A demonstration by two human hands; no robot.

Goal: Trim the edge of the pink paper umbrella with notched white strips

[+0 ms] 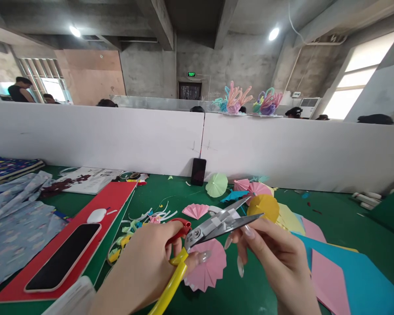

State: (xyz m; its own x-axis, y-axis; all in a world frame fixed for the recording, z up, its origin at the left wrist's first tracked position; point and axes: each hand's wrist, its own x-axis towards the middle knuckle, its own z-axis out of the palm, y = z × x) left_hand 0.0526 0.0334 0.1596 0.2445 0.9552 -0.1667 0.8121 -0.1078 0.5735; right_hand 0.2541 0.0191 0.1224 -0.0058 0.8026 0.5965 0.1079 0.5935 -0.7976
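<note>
My left hand (144, 253) grips a pair of scissors (197, 234) with one red and one yellow handle. The blades are spread and point to the right. My right hand (272, 249) is pinched at the lower blade's tip; what its fingers hold, if anything, is hidden. A small whitish piece (230, 217) shows between the blades. Just behind the right fingers is a yellow paper disc (264, 207); I cannot tell whether they touch it. Under the scissors lies a pleated pink paper round (208, 267), and farther back a pink paper fan (196, 211).
A green paper umbrella (216, 185) and an upright black phone (198, 171) stand by the white partition (118, 135). Coloured paper sheets (364, 267) lie right. Paper scraps (154, 218), a red board (118, 197) bearing another phone (64, 258), and fabric (22, 232) are left.
</note>
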